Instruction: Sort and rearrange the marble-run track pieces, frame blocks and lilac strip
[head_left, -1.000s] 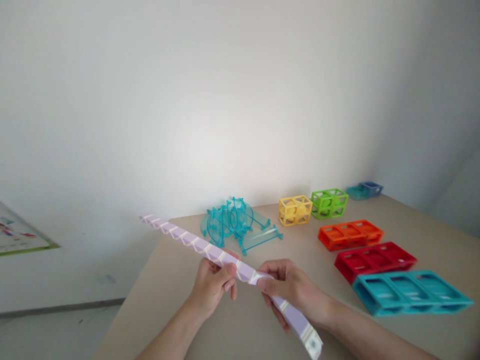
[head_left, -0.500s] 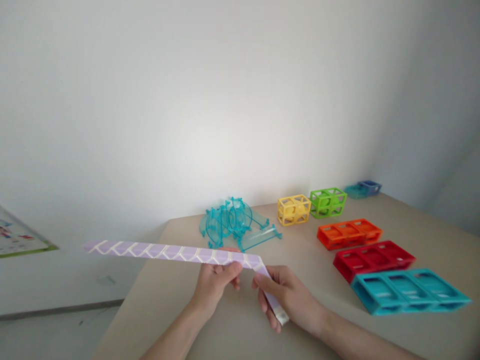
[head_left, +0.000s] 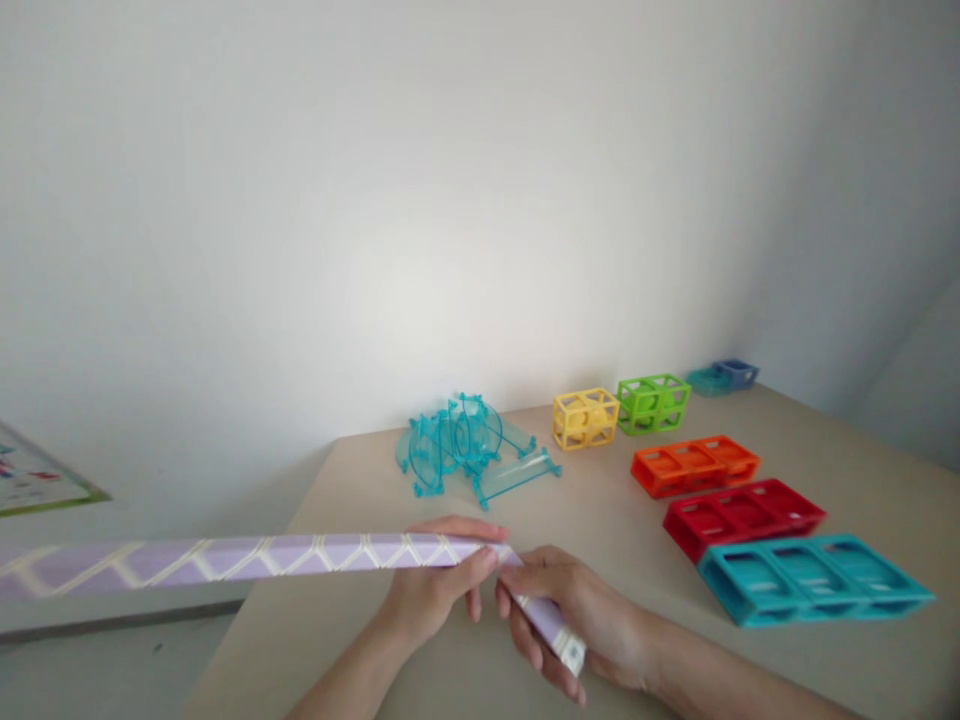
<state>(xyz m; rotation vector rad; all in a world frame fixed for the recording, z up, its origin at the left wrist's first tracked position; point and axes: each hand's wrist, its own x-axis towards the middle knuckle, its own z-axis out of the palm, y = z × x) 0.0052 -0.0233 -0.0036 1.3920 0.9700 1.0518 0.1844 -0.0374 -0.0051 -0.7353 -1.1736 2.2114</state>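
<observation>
While left hand (head_left: 431,597) and right hand (head_left: 592,605) pinch the lilac strip (head_left: 285,556), its bend sits between fingers; folding, apparently; firm pinch needed next.

We can read no text, label, brand, number or sign. At the strip's (head_left: 285,558) pale end, above the surface (head_left: 330,510), we see a small dark mark (head_left: 574,652), too blurred for us to make out. Left of the surface, we find only coloured shapes on the poster (head_left: 34,482), cut off by the view.
</observation>
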